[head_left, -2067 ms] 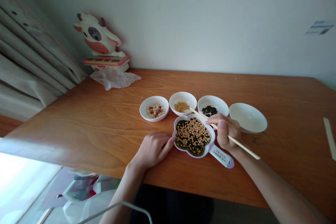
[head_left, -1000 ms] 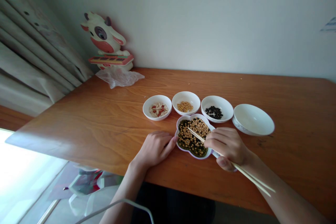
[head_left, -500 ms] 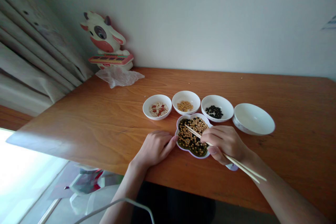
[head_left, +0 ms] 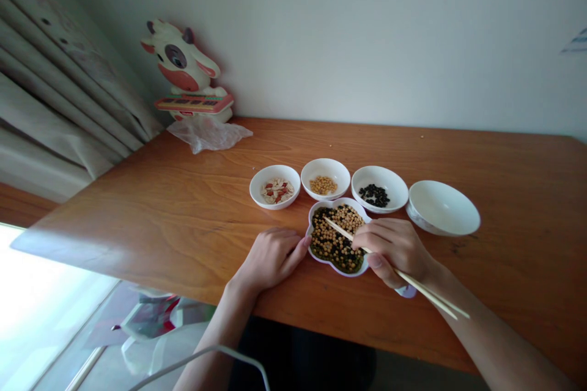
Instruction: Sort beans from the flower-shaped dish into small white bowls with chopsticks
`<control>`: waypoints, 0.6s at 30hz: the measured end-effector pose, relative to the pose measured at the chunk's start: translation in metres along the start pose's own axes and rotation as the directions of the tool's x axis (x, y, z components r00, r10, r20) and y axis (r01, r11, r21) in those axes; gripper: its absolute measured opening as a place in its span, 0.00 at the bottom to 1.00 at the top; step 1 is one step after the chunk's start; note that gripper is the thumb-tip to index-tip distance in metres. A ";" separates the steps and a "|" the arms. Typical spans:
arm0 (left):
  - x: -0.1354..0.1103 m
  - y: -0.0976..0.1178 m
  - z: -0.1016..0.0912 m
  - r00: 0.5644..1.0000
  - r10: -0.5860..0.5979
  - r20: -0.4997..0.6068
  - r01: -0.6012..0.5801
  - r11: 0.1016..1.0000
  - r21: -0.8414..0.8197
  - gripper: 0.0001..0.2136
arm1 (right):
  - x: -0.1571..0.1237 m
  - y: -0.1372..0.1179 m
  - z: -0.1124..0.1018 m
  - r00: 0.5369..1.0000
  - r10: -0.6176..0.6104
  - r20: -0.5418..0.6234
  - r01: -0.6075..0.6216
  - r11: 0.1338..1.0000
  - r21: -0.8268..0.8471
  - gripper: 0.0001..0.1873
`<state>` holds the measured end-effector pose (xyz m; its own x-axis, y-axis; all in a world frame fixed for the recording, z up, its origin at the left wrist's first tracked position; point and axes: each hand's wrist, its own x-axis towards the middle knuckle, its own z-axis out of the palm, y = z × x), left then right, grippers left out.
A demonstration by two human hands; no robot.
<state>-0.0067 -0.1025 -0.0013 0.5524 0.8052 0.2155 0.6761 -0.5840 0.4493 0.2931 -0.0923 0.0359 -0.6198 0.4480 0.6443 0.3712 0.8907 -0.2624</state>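
Observation:
My right hand (head_left: 393,249) is closed around a pair of wooden chopsticks (head_left: 433,298). Their tips reach into a flower-shaped dish (head_left: 348,272) with a pale purple rim, among yellow soybeans (head_left: 345,216) and small dark and green beans (head_left: 353,265). My left hand (head_left: 275,259) rests on the table to the left of the dish, thumb apart from the fingers and its tip against the rim. Whether the tips pinch a bean is too small to tell. Part of the dish's right side and its purple handle (head_left: 406,291) is covered by my right hand.
Behind the dish stand white bowls: one with pale and red seeds (head_left: 265,201), one with yellow kernels (head_left: 338,192), one with black beans (head_left: 397,195), and a bare bowl (head_left: 444,208). A cow toy (head_left: 192,73) and clear plastic bag (head_left: 208,134) sit back left.
My right hand and the chopsticks have shifted very slightly; the rear ends of the sticks sit a little further right. My left hand, the dish and the bowls stay in place.

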 end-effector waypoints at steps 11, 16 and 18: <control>0.000 0.000 0.000 1.000 0.006 0.010 -0.006 1.000 0.000 0.24 | -0.002 -0.002 -0.002 0.999 -0.008 -0.047 0.007 1.000 -0.015 0.27; 0.001 0.000 -0.001 1.000 0.004 0.013 -0.004 1.000 -0.001 0.24 | -0.001 0.002 0.002 1.000 0.011 -0.028 -0.009 0.997 0.072 0.22; 0.001 0.000 -0.001 1.000 0.005 0.015 -0.005 1.000 -0.003 0.24 | -0.002 0.005 0.005 0.999 0.042 -0.034 -0.037 0.993 0.112 0.19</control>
<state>-0.0067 -0.1020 -0.0004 0.5632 0.8005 0.2051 0.6717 -0.5880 0.4506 0.2927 -0.0885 0.0303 -0.5797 0.4817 0.6572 0.3140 0.8763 -0.3654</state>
